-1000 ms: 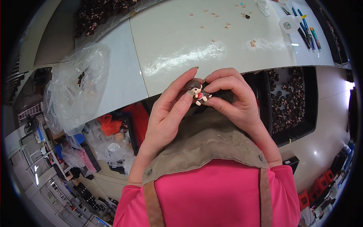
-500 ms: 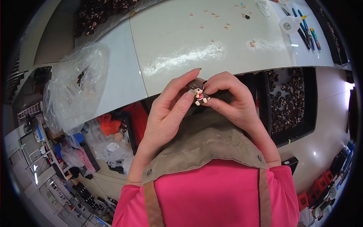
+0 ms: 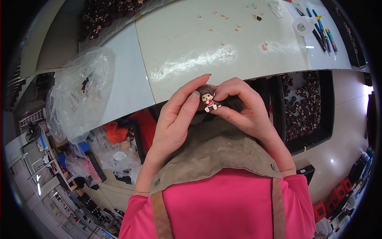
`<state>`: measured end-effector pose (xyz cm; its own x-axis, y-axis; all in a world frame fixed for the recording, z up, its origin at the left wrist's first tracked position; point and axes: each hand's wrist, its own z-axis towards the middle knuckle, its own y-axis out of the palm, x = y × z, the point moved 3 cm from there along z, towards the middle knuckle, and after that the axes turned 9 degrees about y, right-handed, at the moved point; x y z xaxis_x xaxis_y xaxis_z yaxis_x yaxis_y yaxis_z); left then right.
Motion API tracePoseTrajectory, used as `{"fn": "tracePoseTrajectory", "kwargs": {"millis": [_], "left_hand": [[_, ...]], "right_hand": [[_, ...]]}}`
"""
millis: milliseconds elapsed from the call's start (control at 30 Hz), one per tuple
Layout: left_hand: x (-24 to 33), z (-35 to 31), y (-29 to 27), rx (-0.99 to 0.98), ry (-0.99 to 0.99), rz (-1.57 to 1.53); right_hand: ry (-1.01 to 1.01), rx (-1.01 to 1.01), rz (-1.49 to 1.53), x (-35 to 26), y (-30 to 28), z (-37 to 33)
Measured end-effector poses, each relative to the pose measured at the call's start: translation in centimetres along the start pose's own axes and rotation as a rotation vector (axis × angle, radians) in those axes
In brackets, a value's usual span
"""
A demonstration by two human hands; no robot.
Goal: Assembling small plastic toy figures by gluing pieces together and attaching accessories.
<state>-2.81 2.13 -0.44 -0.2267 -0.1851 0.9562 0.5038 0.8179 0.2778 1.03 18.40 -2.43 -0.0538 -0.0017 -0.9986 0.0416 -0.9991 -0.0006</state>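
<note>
Between my hands, just off the table's near edge, is a small doll figurine point(image 3: 208, 99) with brown hair, a pale face, a red bib and pale feet. My left hand point(image 3: 180, 110) grips its head from the left, the thumb beside the face and the fingers behind the hair. On the other side my right hand point(image 3: 243, 104) pinches the figurine's body between thumb and forefinger. The figurine's back and some fingertips are hidden.
Tiny peach-coloured pieces point(image 3: 237, 28) lie scattered on the white table point(image 3: 183, 47). Pens point(image 3: 331, 40) and a squeeze bottle point(image 3: 304, 26) stand at the far right. Clear plastic bags point(image 3: 81, 91) cover the left end. A black tray point(image 3: 300, 107) of small dark parts sits at my right.
My left thumb has drawn back to the left, off the figurine's front, so its face and bib show more fully. The right hand has barely moved.
</note>
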Motion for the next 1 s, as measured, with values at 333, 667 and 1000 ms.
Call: {"fn": "tracePoseTrajectory", "kwargs": {"millis": [333,667,1000], "left_hand": [[0.0,1.0,-2.2,0.255,-0.146,-0.678],[0.8,1.3,-3.0,0.132,-0.11,-0.951],[2.9,1.7,-4.5,0.157,-0.052,-0.801]], "right_hand": [[0.272,-0.002,0.332,1.0,-2.9,-2.7],[0.935,0.568,-0.184,15.1,-21.6,-18.3],[0.596,1.031,-0.293,21.2,-28.8,-22.8]]}}
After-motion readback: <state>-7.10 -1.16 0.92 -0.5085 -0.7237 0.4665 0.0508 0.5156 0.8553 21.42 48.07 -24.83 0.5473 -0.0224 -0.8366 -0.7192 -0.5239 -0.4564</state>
